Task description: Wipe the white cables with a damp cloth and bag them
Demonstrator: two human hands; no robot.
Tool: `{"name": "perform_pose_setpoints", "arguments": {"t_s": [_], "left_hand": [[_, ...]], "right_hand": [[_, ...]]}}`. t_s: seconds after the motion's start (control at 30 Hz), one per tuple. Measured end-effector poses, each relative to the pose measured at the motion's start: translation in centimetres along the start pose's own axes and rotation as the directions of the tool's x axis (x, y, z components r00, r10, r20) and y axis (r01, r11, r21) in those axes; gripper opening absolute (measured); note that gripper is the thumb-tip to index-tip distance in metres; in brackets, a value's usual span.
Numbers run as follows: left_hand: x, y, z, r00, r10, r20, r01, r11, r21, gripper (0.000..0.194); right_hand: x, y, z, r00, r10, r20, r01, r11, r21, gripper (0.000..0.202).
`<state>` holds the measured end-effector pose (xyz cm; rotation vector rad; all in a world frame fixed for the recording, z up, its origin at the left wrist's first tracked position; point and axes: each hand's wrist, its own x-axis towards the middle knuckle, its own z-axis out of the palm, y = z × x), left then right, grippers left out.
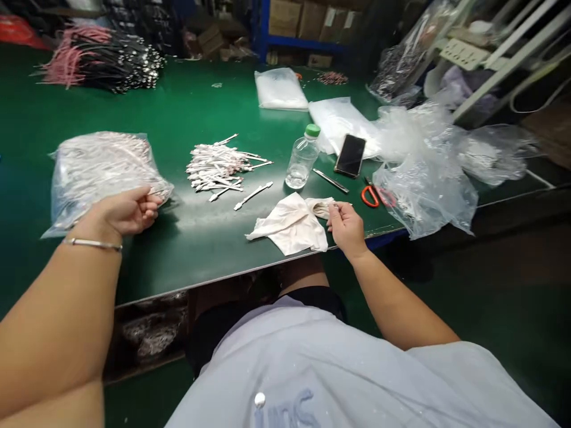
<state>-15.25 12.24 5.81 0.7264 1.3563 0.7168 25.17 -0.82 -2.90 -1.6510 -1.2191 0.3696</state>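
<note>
My left hand [134, 211] is closed at the near right corner of a clear plastic bag [104, 169] packed with small white pieces; the fingertips are partly hidden. On the right, my right hand [348, 230] pinches the end of a rolled beige cloth [319, 207]. A crumpled white cloth [292, 223] lies flat beside it, near the table edge. Between the hands, farther back, is a loose pile of short white cable-like pieces [218, 166]. One single white piece [253, 196] lies apart from the pile.
A clear bottle with a green cap [303, 157] stands behind the cloth. Around it lie a phone [351, 156], a slim cutter [331, 181] and orange-handled scissors [370, 195]. Plastic bags [428, 178] crowd the right. A bundle of pink and black cables [102, 58] lies far left.
</note>
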Motion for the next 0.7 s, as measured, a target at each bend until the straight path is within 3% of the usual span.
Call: {"name": "perform_pose_setpoints", "arguments": {"t_s": [0.1, 0.27, 0.43, 0.53, 0.63, 0.67, 0.7], "left_hand": [[-0.5, -1.2, 1.1, 0.991, 0.117, -0.062, -0.094, 0.950, 0.299, 0.030], [-1.4, -3.4, 2.1, 0.920, 0.390, -0.023, -0.282, 0.703, 0.652, 0.020], [-1.5, -3.8, 3.1, 0.836, 0.549, -0.009, -0.274, 0.431, 0.860, 0.024], [-1.6, -3.8, 3.4, 0.801, 0.599, -0.003, -0.246, 0.333, 0.910, 0.025], [-0.8, -4.2, 2.7, 0.823, 0.567, -0.043, -0.173, 0.321, 0.931, 0.026], [-0.1, -4.5, 2.2, 0.858, 0.505, -0.088, -0.099, 0.331, 0.938, 0.030], [0.9, -4.9, 1.6, 0.922, 0.372, -0.112, -0.019, 0.331, 0.943, 0.038]], "right_hand": [[0.0, -0.2, 0.2, 0.997, 0.012, -0.071, -0.012, 1.000, 0.009, 0.033], [-0.2, -0.4, 0.2, 0.988, 0.069, -0.141, -0.055, 0.994, 0.097, 0.039], [-0.5, -0.9, -0.5, 0.984, 0.162, -0.071, -0.139, 0.957, 0.254, 0.047], [-0.5, -1.0, -2.7, 0.977, 0.213, -0.003, -0.201, 0.927, 0.317, 0.045], [0.0, -0.7, -6.5, 0.965, 0.260, -0.033, -0.234, 0.911, 0.340, 0.037], [0.3, -0.6, -7.9, 0.960, 0.273, -0.064, -0.235, 0.909, 0.344, 0.035], [0.7, -0.3, -9.4, 0.954, 0.283, -0.099, -0.233, 0.908, 0.348, 0.035]]}}
